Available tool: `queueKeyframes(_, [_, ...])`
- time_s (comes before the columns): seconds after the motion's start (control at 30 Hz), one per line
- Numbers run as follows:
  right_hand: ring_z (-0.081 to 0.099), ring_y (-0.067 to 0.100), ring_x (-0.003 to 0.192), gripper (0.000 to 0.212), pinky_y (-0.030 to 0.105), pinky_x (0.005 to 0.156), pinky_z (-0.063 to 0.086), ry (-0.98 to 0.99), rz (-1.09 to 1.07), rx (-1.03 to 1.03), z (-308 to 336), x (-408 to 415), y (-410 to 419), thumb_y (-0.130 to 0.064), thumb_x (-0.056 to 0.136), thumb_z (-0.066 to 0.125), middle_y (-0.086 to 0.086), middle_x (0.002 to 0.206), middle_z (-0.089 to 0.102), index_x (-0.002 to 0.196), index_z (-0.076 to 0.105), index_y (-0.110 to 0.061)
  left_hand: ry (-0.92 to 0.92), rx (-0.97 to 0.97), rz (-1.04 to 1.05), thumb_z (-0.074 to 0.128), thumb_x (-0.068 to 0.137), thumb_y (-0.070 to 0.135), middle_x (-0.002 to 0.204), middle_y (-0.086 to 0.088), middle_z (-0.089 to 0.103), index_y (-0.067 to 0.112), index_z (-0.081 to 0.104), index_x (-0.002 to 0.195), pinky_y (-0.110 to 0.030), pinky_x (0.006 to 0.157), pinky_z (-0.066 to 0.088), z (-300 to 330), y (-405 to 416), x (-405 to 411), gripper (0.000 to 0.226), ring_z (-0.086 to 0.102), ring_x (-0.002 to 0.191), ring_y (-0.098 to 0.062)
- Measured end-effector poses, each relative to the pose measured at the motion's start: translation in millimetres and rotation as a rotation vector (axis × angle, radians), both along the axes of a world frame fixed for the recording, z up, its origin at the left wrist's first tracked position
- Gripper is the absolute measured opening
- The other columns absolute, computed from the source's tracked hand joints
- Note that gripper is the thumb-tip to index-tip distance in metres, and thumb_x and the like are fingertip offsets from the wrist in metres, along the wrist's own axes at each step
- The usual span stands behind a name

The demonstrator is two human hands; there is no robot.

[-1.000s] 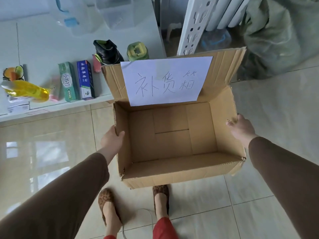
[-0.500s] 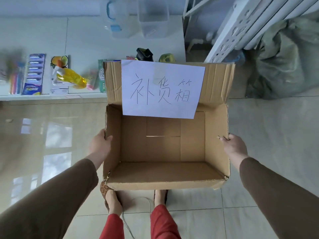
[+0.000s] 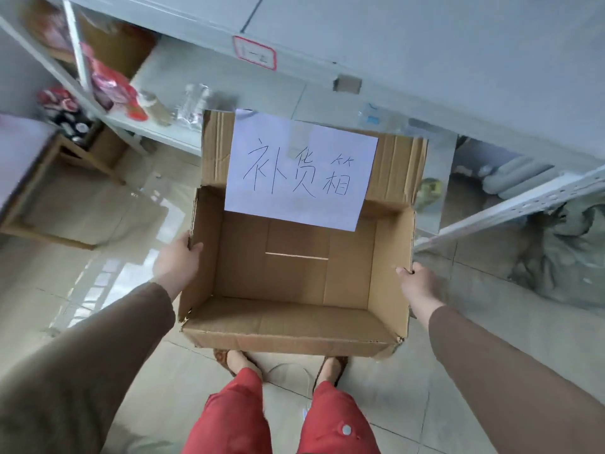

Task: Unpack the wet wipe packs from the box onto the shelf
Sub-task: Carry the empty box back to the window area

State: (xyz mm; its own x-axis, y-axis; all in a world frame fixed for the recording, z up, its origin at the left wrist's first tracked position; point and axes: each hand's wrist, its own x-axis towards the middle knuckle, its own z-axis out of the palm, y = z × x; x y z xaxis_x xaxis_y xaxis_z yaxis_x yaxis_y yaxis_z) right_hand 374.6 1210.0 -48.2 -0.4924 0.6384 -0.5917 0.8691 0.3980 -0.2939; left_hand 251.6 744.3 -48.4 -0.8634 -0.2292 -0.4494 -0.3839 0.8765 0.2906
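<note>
Our hands hold the cardboard box (image 3: 296,276) by its two short walls: the left hand (image 3: 176,262) is wrapped over the left rim with the thumb hooked inside, and the right hand (image 3: 417,283) is clamped on the right rim, fingertips curled over the edge. The box is open at the top and we see only its bare floor inside (no wet wipe packs show anywhere in it). A white paper sign (image 3: 299,172) with handwritten characters is stuck on the raised far flap. Beyond the box stands the grey shelf (image 3: 343,37), with a red-bordered label (image 3: 254,52) on the edge of its upper board. Beyond the box's far left corner, blurred packets and a clear bottle (image 3: 193,106) lie on a lower board. Below the box are our red trousers (image 3: 281,417) and patterned slippers on the tiled floor (image 3: 491,322).
</note>
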Motion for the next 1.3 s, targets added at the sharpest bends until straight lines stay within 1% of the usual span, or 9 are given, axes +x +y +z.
queueKeyframes(0.1, [0.058,0.033,0.121,0.037,0.038,0.094,0.046,0.03,0.097,-0.012,25,-43,-72,-0.042,0.097,0.055,0.008,0.141,0.057,0.13,0.056,-0.024,0.027,-0.011,0.068,0.048,0.1,0.034,0.094,-0.01,0.065,0.013,0.056,0.116,-0.041,0.076,0.05,28,-78,-4,0.028,0.061,0.086,-0.034])
queueKeyframes(0.23, [0.051,0.032,0.132,0.055,0.042,0.108,0.042,0.06,0.222,-0.038,53,-102,-170,-0.041,0.097,0.055,0.005,0.148,0.051,0.147,0.046,-0.019,0.064,0.018,0.196,0.05,0.099,0.032,0.102,-0.01,0.068,0.018,0.058,0.118,-0.041,0.082,0.051,58,-183,-3,0.025,0.063,0.095,-0.034])
queueKeyframes(0.4, [0.054,0.036,0.125,0.049,0.041,0.095,0.043,0.064,0.498,0.003,82,-192,-285,-0.039,0.099,0.055,0.014,0.139,0.056,0.137,0.053,-0.008,0.097,0.01,0.373,0.05,0.098,0.035,0.095,-0.004,0.065,0.021,0.059,0.115,-0.035,0.073,0.045,86,-296,0,0.023,0.058,0.083,-0.028])
queueKeyframes(0.6, [0.049,0.034,0.134,0.054,0.037,0.103,0.04,0.125,0.753,0.023,107,-312,-416,-0.039,0.1,0.052,0.013,0.148,0.05,0.146,0.046,-0.011,0.146,0.023,0.574,0.049,0.098,0.036,0.098,-0.006,0.067,0.024,0.06,0.111,-0.037,0.076,0.044,100,-401,-16,0.021,0.059,0.088,-0.03])
queueKeyframes(0.7, [0.05,0.034,0.132,0.056,0.037,0.102,0.041,0.143,0.836,0.001,111,-373,-479,-0.039,0.1,0.051,0.013,0.15,0.049,0.149,0.042,-0.014,0.161,0.031,0.672,0.049,0.099,0.034,0.105,-0.011,0.069,0.02,0.06,0.112,-0.041,0.085,0.049,98,-445,-36,0.023,0.062,0.096,-0.034])
queueKeyframes(0.87, [0.049,0.037,0.132,0.05,0.042,0.108,0.039,0.154,0.981,-0.012,107,-478,-579,-0.038,0.099,0.053,0.015,0.145,0.052,0.142,0.049,-0.011,0.181,0.046,0.82,0.049,0.099,0.035,0.106,-0.01,0.068,0.02,0.06,0.107,-0.044,0.088,0.05,93,-510,-77,0.021,0.061,0.097,-0.035])
queueKeyframes(1.1, [0.038,0.039,0.14,0.055,0.051,0.115,0.031,0.13,1.074,-0.076,103,-598,-717,-0.035,0.1,0.054,0.011,0.156,0.039,0.151,0.039,-0.021,0.175,0.061,1.006,0.048,0.097,0.037,0.105,-0.007,0.068,0.025,0.059,0.102,-0.042,0.085,0.049,83,-593,-126,0.018,0.061,0.095,-0.034])
queueKeyframes(1.2, [0.03,0.035,0.145,0.054,0.048,0.117,0.028,0.136,1.086,-0.077,98,-634,-769,-0.038,0.099,0.051,0.011,0.154,0.041,0.15,0.041,-0.023,0.184,0.093,1.052,0.048,0.096,0.037,0.109,-0.005,0.069,0.027,0.06,0.109,-0.044,0.091,0.05,74,-628,-144,0.02,0.062,0.099,-0.033])
queueKeyframes(1.3, [0.035,0.034,0.143,0.054,0.039,0.114,0.027,0.137,1.081,-0.092,91,-665,-813,-0.036,0.101,0.05,0.008,0.156,0.039,0.152,0.039,-0.023,0.191,0.114,1.056,0.048,0.097,0.038,0.114,-0.006,0.069,0.026,0.06,0.116,-0.042,0.091,0.049,58,-664,-165,0.025,0.062,0.101,-0.032])
